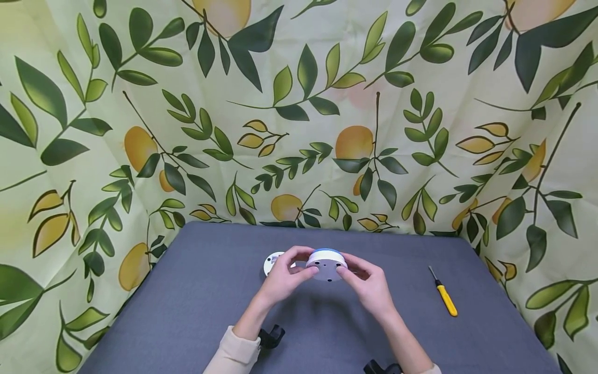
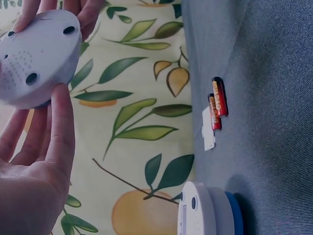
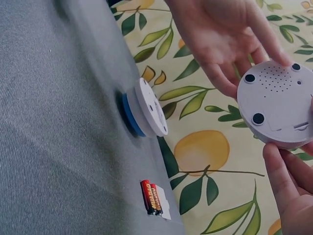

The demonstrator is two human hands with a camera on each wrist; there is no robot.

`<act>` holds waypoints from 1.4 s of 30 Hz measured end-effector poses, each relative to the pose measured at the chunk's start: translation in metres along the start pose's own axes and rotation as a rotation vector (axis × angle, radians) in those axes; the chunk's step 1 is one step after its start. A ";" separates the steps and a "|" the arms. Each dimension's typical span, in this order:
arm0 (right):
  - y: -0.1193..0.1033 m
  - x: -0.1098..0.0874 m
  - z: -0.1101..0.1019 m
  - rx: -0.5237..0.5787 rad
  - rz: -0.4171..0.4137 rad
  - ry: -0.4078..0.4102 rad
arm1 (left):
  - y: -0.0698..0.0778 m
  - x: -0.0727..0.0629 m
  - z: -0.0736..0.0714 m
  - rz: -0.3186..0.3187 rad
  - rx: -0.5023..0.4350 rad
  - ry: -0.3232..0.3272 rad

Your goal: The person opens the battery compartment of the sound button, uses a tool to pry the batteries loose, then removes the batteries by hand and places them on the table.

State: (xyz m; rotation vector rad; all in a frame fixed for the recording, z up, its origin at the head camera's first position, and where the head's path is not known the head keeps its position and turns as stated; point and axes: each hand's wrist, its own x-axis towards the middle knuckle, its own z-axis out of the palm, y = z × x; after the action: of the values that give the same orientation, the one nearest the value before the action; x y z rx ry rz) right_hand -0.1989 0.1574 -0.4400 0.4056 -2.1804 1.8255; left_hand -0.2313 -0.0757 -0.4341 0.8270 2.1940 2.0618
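Note:
Both my hands hold a round white device (image 1: 327, 265) with a blue far rim, raised above the table. My left hand (image 1: 285, 278) pinches its left edge between thumb and fingers. On the opposite edge my right hand (image 1: 371, 288) grips it the same way. Its underside, with dark round feet and small speaker holes, shows in the right wrist view; a compartment cover seam (image 3: 288, 128) is near the edge. Behind my left hand a second white device (image 3: 152, 108) lies with its blue side down, partly hidden in the head view.
Two red and black batteries (image 2: 219, 98) lie beside a small white cover (image 2: 209, 134); the hands hide them in the head view. A screwdriver (image 1: 445, 296) with a yellow handle lies to the right on the grey table (image 1: 210, 259). Leaf-patterned cloth (image 1: 299, 156) hangs around the table.

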 end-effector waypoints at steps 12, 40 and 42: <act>0.003 0.003 0.007 0.008 -0.012 0.025 | -0.003 0.001 0.002 -0.026 0.055 0.068; -0.004 0.005 0.009 0.070 0.164 0.161 | 0.006 -0.002 0.018 0.022 0.241 -0.104; -0.004 0.005 0.009 0.071 0.196 0.164 | 0.004 -0.004 0.022 0.008 0.273 -0.109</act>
State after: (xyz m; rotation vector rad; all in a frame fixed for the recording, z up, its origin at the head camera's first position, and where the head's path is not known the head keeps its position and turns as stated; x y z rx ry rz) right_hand -0.2024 0.1476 -0.4354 0.0534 -2.1114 1.9647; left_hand -0.2184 -0.0570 -0.4341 0.9429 2.4465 1.6976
